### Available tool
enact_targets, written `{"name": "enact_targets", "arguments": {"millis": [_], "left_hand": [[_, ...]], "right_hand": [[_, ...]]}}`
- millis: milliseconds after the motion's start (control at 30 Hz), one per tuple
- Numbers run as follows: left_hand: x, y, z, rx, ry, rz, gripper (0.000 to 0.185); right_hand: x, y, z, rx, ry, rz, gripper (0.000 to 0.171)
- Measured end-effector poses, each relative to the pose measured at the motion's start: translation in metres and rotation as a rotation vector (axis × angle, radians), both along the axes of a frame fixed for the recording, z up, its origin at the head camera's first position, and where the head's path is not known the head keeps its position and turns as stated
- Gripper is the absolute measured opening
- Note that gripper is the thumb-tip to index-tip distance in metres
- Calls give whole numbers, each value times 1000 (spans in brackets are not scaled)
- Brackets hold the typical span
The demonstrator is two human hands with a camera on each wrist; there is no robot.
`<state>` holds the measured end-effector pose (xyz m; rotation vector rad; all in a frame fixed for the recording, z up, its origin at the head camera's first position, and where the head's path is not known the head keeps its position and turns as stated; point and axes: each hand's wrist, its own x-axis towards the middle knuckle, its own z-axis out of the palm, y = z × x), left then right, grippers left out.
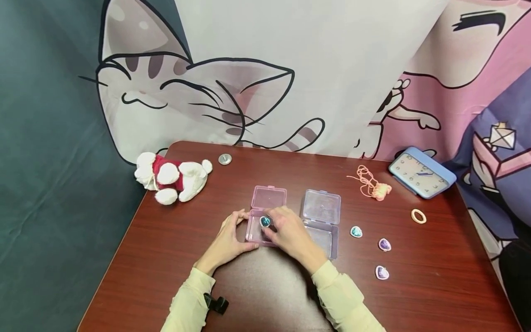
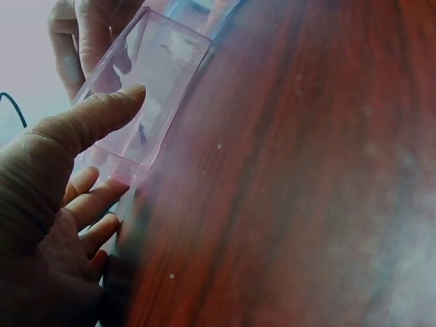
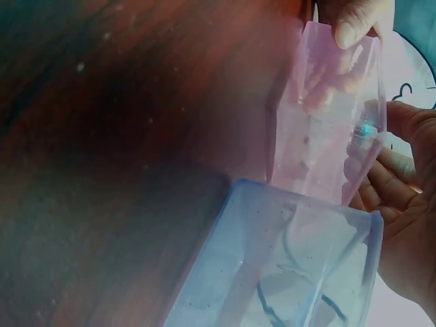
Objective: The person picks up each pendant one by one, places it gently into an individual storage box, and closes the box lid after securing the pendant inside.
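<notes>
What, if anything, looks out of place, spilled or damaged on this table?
The plush toy looks oddly placed: it lies down at the left edge of the table, one end appearing to reach past it. The peach yarn trails loose, untidy loops. Nothing looks spilled or broken.

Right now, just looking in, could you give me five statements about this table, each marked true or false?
1. The right hand pinches a blue-green gem. True.
2. The left hand touches the pink box. True.
3. The lavender box is shut. False: the lavender box stands open.
4. The pale ring lies inside a box. False: the pale ring lies on the table.
5. The plush toy wears blue. False: the plush toy wears red.
</notes>
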<state>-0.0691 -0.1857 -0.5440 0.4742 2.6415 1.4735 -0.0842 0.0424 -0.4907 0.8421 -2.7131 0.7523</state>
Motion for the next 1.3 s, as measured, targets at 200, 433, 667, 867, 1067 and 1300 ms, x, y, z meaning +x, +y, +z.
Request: {"name": "enact_targets", "arguments": {"millis": [200,433,667,867,1067,1300], "left_hand": [[-1,1,0,0,3,0,73],[-1,1,-1,6,-4,-6,73],[-1,1,0,4,-2,-10,72],[0,1,0,4,2,-3,72],[0,1,-2,3,15,-3,72],[-1,1,-1,-4,-12,5,71]], "right_hand": [[-2,-5,-5,-1,44,18,37],[-2,-11,-7,24,24,30,37],[-2,-13,-7,20,16,34,38],[-1,-15,-8,17,15,38,41],[1,-11,-7,2,12,24,40],[3,8,3,-70,121,-42,43]]}}
